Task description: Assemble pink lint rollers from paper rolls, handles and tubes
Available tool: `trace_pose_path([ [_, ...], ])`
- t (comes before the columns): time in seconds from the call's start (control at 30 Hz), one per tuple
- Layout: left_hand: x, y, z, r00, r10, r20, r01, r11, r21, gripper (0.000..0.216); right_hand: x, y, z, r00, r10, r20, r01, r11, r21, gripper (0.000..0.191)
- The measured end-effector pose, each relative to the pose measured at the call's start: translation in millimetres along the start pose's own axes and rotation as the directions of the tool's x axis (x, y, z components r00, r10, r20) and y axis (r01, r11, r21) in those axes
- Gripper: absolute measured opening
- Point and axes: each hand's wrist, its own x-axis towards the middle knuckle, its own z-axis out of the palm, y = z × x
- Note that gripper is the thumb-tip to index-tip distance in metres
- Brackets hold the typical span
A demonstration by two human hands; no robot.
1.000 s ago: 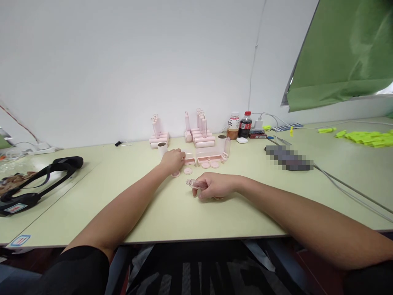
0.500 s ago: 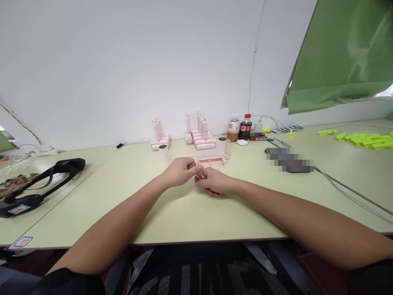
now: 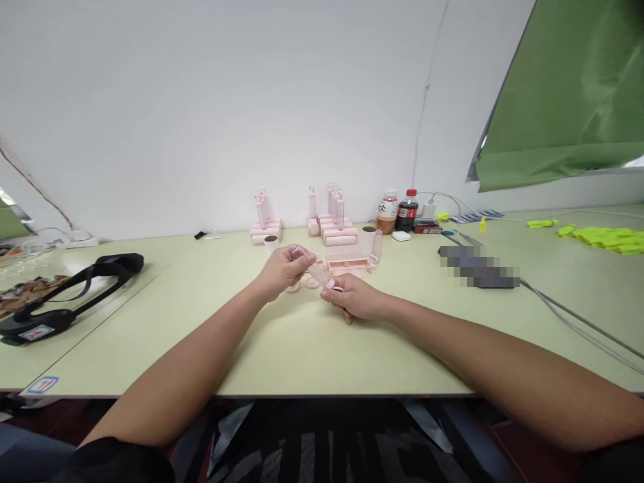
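Note:
My left hand (image 3: 280, 272) is closed around the upper end of a clear, pink-tinted plastic tube (image 3: 318, 271), held slanting above the table. The tube's lower end meets my right hand (image 3: 356, 296), whose fingers pinch a pale pink end piece (image 3: 330, 283) there; the curled fingers partly hide it. Small pink discs (image 3: 312, 283) lie just beyond my hands. Behind them sits an open pink case (image 3: 349, 264) with a clear lid raised. A second clear tube (image 3: 377, 247) stands upright at its right end.
White cardboard-like rolls (image 3: 272, 243) stand beside the cases. Pink boxes (image 3: 340, 236) with upright tubes line the wall. Right of them are a cola bottle (image 3: 406, 212) and a white-capped bottle (image 3: 387, 213). A black strap-like headset (image 3: 75, 295) lies left; yellow-green pieces (image 3: 604, 236) lie far right.
The clear tube has come into view between my hands, as my left hand shifted left and up along it. My right hand stays nearly in place. The camera view has shifted slightly.

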Motion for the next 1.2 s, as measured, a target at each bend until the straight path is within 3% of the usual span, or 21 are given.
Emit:
trace_pose_path([
  [0.2, 0.6, 0.5, 4.9, 0.997, -0.057, 0.055, 0.064, 0.987, -0.15, 0.048, -6.0, -7.7, 2.8, 0.992, -0.103, 0.074, 0.104, 0.994, -0.014, 0.036],
  [0.27, 4.8, 4.1, -2.1, 0.996, -0.087, 0.02, 0.089, 0.964, -0.25, 0.049, -8.3, -11.1, 2.2, 0.978, -0.174, 0.116, 0.188, 0.975, -0.116, 0.032],
  [0.33, 9.1, 7.9, -14.9, 0.993, -0.08, -0.088, 0.052, 0.957, -0.284, 0.05, -9.9, -13.1, 1.7, 0.958, -0.235, 0.166, 0.268, 0.938, -0.22, 0.029],
  [0.4, 12.3, 9.3, -32.0, 0.967, -0.02, -0.255, -0.014, 0.991, -0.131, 0.045, -10.2, -12.9, 1.6, 0.951, -0.249, 0.182, 0.29, 0.922, -0.256, 0.029],
  [0.47, 14.3, 6.3, -49.8, 0.923, 0.074, -0.378, 0.009, 0.977, 0.213, 0.039, -9.0, -10.8, 1.2, 0.956, -0.231, 0.18, 0.272, 0.928, -0.256, 0.029],
  [0.53, 15.9, -1.1, -64.3, 0.895, 0.144, -0.423, 0.117, 0.839, 0.532, 0.035, -6.8, -7.6, -0.1, 0.963, -0.204, 0.177, 0.247, 0.931, -0.267, 0.029],
  [0.6, 17.9, -10.9, -73.1, 0.898, 0.112, -0.425, 0.238, 0.69, 0.684, 0.034, -4.8, -4.5, -1.9, 0.971, -0.179, 0.161, 0.219, 0.932, -0.288, 0.028],
  [0.7, 21.6, -24.5, -76.1, 0.909, -0.004, -0.416, 0.337, 0.594, 0.73, 0.034, -3.7, -2.3, -3.5, 0.975, -0.161, 0.153, 0.202, 0.927, -0.316, 0.027],
  [0.8, 24.7, -32.4, -73.2, 0.912, -0.052, -0.406, 0.356, 0.591, 0.724, 0.035, -4.3, -3.1, -2.0, 0.973, -0.161, 0.166, 0.209, 0.918, -0.337, 0.022],
  [0.93, 27.0, -36.9, -71.1, 0.917, -0.035, -0.396, 0.342, 0.577, 0.742, 0.033, -4.7, -5.6, 1.7, 0.978, -0.17, 0.122, 0.203, 0.906, -0.37, 0.012],
  [1.2, 29.2, -40.9, -69.0, 0.93, 0.002, -0.367, 0.316, 0.503, 0.805, 0.037, -4.8, -6.7, 2.8, 0.975, -0.19, 0.114, 0.22, 0.897, -0.384, 0.01],
])
